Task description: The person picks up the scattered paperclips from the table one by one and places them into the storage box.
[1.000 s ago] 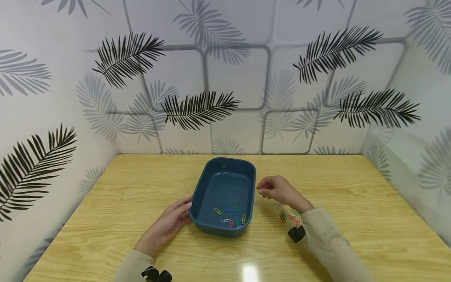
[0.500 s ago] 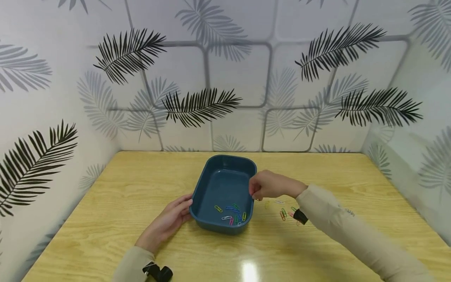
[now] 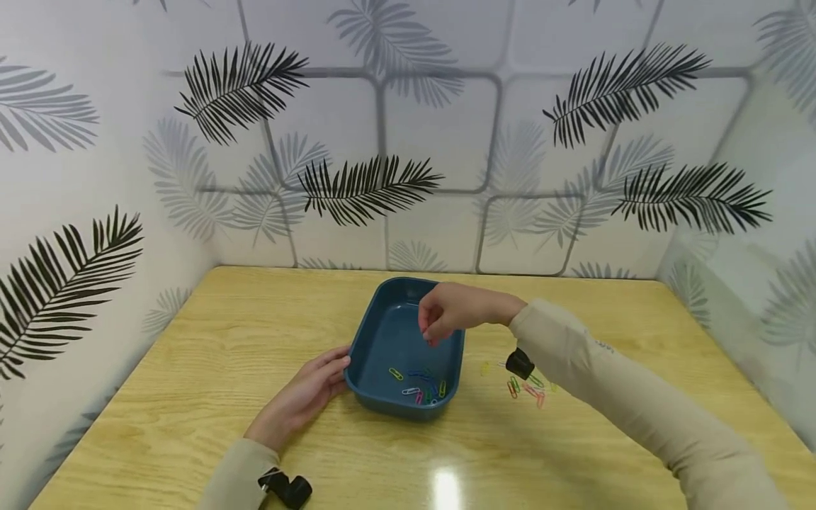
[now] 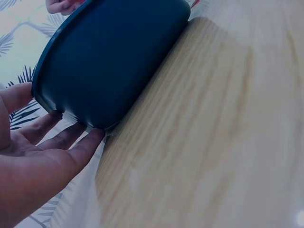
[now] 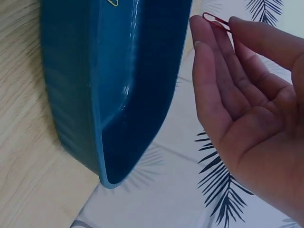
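A dark blue rectangular tray (image 3: 397, 340) stands on the wooden table, with several coloured paper clips (image 3: 396, 373) lying at its near end. My left hand (image 3: 306, 397) holds the tray's left side, thumb at the rim and the other fingertips against the outer wall (image 4: 109, 71). Over the tray's right part is my right hand (image 3: 460, 309), covering some of its far right rim. Between thumb and fingertips it pinches a red paper clip (image 5: 216, 20), seen clearly in the right wrist view.
Right of the tray, several loose paper clips (image 3: 513, 387) in red, green, pink and yellow lie on the table (image 3: 255, 319), partly behind the right wrist's black camera (image 3: 520, 363). A leaf-patterned wall (image 3: 433, 234) borders the table's back and sides.
My right hand has moved from beside the tray's right wall, up and left to over its inside, carrying the red paper clip. The left hand stays on the tray.
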Demonstrator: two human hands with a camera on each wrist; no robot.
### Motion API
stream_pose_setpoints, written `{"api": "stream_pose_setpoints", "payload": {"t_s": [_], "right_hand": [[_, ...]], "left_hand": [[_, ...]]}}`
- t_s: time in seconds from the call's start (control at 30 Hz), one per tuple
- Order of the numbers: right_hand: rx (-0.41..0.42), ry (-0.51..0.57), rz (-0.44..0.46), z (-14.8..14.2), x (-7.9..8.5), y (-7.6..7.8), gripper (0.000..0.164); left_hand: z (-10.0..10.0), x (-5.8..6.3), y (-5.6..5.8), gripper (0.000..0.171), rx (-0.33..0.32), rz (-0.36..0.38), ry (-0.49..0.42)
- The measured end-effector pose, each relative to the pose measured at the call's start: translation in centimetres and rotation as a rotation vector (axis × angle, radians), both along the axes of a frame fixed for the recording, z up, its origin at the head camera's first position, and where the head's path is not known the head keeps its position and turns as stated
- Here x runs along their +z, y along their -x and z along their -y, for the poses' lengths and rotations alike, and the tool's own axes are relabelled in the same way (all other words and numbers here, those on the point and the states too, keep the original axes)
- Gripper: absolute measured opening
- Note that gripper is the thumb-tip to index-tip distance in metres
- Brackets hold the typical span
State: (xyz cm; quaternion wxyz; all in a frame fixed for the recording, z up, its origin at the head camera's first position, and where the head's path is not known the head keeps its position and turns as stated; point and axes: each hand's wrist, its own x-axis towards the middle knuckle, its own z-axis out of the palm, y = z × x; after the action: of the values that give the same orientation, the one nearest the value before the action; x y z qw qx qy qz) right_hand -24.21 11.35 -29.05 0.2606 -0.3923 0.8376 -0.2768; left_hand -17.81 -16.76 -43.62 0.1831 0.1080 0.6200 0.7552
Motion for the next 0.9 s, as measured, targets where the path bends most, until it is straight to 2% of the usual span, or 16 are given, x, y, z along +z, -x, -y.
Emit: {"api": "stream_pose_setpoints", "payload": {"t_s": [0.2,0.47,0.9], "right_hand": [[-0.044,0.038,0.015,0.2,-0.8,0.4,0.003],[-0.062,0.053,-0.033,0.9,-2.1,0.8,0.008],[-0.095,0.037,-0.066,1.0,-2.5,1.1,0.008]], "left_hand": [[0.1,0.0,-0.2,0.056,-0.001,0.002,0.011],[0.0,-0.4,-0.7,0.057,0.008,0.012,0.010],[0.0,0.0,-0.1,0.058,-0.006,-0.003,0.007]]}}
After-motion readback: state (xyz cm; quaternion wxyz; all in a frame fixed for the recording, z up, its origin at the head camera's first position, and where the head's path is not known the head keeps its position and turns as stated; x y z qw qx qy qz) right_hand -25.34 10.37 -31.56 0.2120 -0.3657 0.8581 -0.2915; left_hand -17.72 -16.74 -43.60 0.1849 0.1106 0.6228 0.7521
